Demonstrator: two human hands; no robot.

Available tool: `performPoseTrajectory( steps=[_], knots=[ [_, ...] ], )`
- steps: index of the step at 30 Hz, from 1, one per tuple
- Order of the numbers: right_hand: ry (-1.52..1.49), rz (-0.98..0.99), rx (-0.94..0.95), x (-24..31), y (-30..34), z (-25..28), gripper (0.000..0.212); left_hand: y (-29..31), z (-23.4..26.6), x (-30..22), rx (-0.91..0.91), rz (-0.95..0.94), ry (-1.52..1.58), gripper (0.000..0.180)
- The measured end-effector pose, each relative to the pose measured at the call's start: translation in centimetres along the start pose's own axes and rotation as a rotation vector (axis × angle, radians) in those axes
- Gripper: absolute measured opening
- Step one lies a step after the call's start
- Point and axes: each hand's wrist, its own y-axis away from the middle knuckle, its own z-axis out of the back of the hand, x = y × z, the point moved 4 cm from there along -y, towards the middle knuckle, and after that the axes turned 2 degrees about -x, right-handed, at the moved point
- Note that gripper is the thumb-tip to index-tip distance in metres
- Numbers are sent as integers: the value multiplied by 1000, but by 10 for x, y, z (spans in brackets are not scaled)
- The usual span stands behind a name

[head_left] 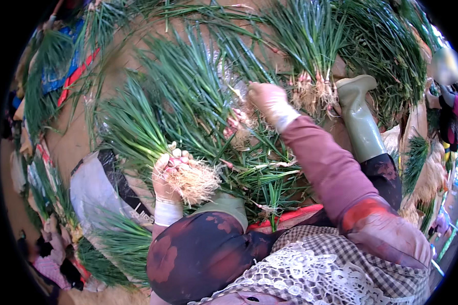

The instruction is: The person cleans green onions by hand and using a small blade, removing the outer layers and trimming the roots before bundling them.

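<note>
Green onion bunch (150,137) in left hand (163,178), right hand (268,100) extended forward

Diffuse, moderately bright light; highlights on the glossy olive-green rubber boot (362,129); fisheye edges curved, blurred, ringed black.

We are seeing a blue plastic sheet (50,80) and narrow red strip (78,77) lying near the brown floor's (66,122) left edge, a white-and-black plastic sack (94,185) spreading toward its near-left corner.
</note>
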Motion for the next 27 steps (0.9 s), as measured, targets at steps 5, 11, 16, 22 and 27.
performPoseTrajectory(
  steps=[5,11,16,22,27],
  knots=[
    [88,-91,144,18,-15,-28,33,12,12,2,-148,1,-98,33],
    [-606,173,270,-4,-11,19,31,5,5,8,-51,24,-31,32],
    [-685,164,251,-22,22,58,18,5,4,3,-22,-3,-75,32],
    [-208,527,-810,-64,28,82,8,14,0,-7,-12,-31,-57,32],
    [134,-245,-563,-115,29,105,30,13,4,-13,90,-75,-87,35]
  ],
)
